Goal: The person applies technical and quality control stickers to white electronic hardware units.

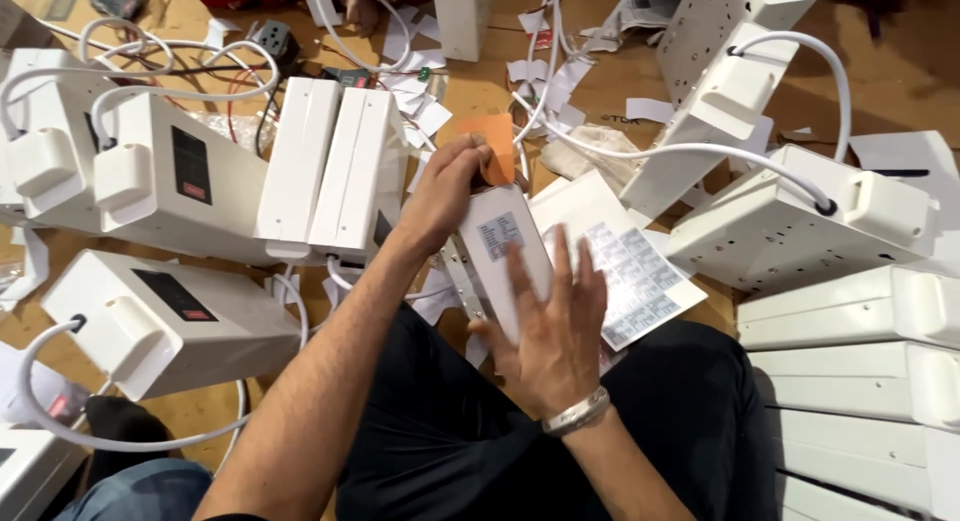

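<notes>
Black trousers (450,451) fill the bottom of the frame, my lap, with both my forearms reaching up from it.

At the left of the frame, white boxes (165,321) with black panels and coiled white cords (60,421) lie on the brown floor (200,411); several carry a small red label already, so I judge that side finished.

At centre, my left hand (445,186) closes around the top end of a white box (500,251), thumb and fingers gripping it beside an orange card (492,141). A grey sticker (500,236) sits on the box's face, so this one looks labelled. My right hand (550,331) hovers flat and open over its lower end, fingers spread, holding nothing; a silver bracelet (575,413) circles that wrist.

Just right of centre lies a white sheet of stickers (640,276), many still on it, so more boxes remain.

Far right, more white boxes (850,311) are stacked. No open container shows; peeled paper scraps (560,76) litter the upper middle.
</notes>
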